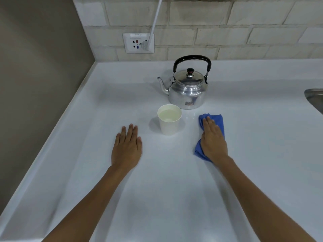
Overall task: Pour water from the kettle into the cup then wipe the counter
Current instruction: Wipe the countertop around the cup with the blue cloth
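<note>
Kettle (187,88) behind cup (169,119), cloth (211,135) beside.

I read one text only: small white label strip at top of wall socket (138,43), up-left of kettle (187,86). Print is blurred; looks like "SPP-2", first letter uncertain. Kettle carries small sticker low on front, facing me; marks too small, I cannot read them. I see no other text, number or brand.
</note>
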